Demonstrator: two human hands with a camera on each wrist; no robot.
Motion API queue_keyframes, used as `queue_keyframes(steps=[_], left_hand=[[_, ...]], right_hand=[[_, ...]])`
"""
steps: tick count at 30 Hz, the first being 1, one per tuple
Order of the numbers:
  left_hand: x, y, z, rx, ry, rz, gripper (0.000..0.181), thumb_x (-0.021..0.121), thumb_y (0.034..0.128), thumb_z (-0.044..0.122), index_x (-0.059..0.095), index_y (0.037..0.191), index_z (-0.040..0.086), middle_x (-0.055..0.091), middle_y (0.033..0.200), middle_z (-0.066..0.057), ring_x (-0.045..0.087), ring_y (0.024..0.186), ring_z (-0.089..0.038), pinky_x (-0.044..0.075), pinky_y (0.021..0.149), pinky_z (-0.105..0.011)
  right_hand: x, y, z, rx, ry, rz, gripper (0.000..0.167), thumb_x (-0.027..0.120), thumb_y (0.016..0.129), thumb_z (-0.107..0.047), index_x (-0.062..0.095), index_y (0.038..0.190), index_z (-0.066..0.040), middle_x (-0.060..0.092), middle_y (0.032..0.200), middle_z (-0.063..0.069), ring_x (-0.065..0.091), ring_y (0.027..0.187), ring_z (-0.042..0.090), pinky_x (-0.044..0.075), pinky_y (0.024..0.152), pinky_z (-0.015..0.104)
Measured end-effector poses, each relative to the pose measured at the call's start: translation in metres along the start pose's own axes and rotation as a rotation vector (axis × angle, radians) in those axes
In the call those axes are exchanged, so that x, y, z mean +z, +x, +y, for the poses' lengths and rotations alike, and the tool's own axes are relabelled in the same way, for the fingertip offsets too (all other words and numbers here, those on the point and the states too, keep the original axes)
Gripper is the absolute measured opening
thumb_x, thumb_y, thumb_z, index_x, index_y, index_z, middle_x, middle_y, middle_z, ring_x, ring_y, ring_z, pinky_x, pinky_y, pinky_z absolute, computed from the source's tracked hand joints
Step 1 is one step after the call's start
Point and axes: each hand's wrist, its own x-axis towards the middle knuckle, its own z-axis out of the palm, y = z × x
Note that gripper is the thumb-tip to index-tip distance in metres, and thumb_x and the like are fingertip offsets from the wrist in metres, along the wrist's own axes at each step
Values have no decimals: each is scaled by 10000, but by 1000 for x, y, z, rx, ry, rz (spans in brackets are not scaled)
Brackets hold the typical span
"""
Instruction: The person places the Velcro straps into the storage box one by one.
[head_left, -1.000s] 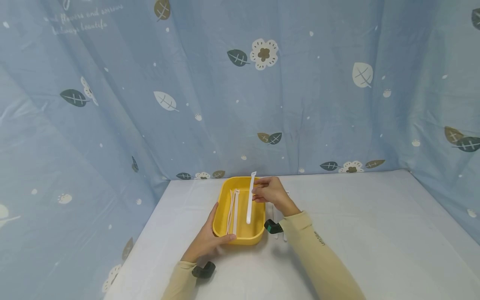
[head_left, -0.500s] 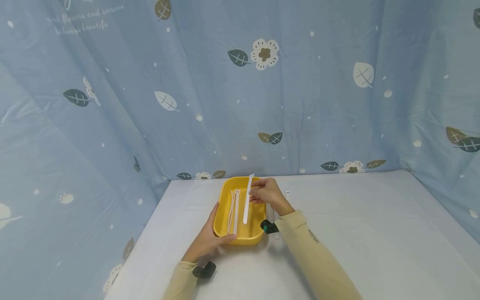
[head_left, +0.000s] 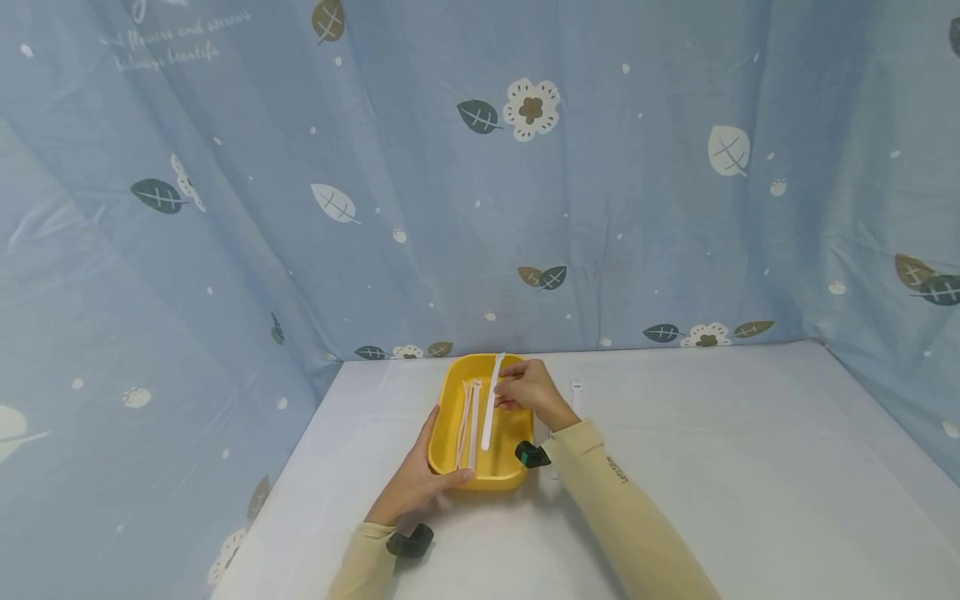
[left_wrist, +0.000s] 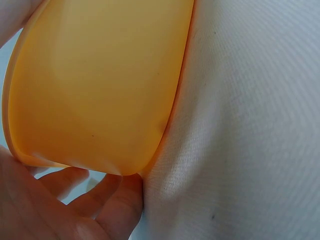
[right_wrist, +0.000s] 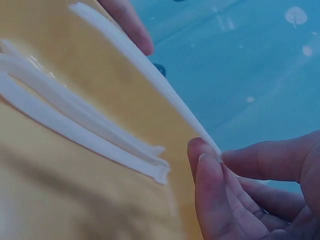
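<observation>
My right hand [head_left: 536, 393] pinches a white cable tie [head_left: 489, 417] between thumb and fingertips, near its far end. The tie hangs slanted over the yellow tray [head_left: 513, 435], its rounded end towards me; in the right wrist view the strip [right_wrist: 150, 72] stretches away from the fingertips. Inside the tray, on its left side, other white ties [head_left: 473, 429] lie lengthwise, close together. My left hand [head_left: 417, 477] grips the tray's near left corner, thumb over the near rim. The left wrist view has its fingers [left_wrist: 119, 207] against the outside of the tray's yellow wall [left_wrist: 95, 95].
To the right of the tray, partly hidden by the right arm, another white tie [head_left: 577, 390] lies on the white-covered table [head_left: 697, 450]. A blue printed curtain [head_left: 420, 142] rises along the table's back edge and at both sides.
My right hand has moved slightly left and down with the tie, further over the tray. More of the tie on the table shows behind the wrist. The left hand keeps its grip.
</observation>
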Motion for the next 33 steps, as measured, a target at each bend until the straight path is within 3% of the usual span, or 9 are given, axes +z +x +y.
queue_keyframes(steps=[4, 20, 25, 33], left_hand=[[0, -1, 1, -4, 0, 4, 1272, 909, 775, 406, 33, 1682, 240, 190, 1744, -76, 355, 1538, -294, 254, 1275, -584], [1, -2, 2, -5, 10, 13, 1258, 907, 775, 405, 48, 1682, 258, 229, 1732, -86, 390, 1518, -295, 279, 1262, -590], [1, -2, 2, -4, 9, 10, 1262, 907, 775, 408, 45, 1682, 250, 218, 1736, -82, 381, 1524, -293, 271, 1266, -589], [1, -2, 1, 8, -5, 5, 1268, 907, 777, 413, 34, 1682, 245, 182, 1745, -66, 362, 1535, -281, 256, 1276, -574]], right_hand=[[2, 0, 0, -11, -2, -14, 346, 684, 908, 56, 618, 1238, 137, 751, 938, 238, 730, 622, 170, 653, 660, 342], [9, 8, 5, -3, -86, -1, 408, 698, 895, 63, 603, 1286, 131, 760, 959, 242, 733, 628, 180, 658, 716, 404], [12, 10, 5, 4, -127, 3, 387, 693, 895, 65, 608, 1268, 125, 759, 945, 244, 756, 652, 234, 648, 780, 465], [17, 10, 6, -11, -195, 4, 408, 681, 893, 87, 597, 1288, 147, 755, 959, 273, 776, 725, 340, 653, 734, 447]])
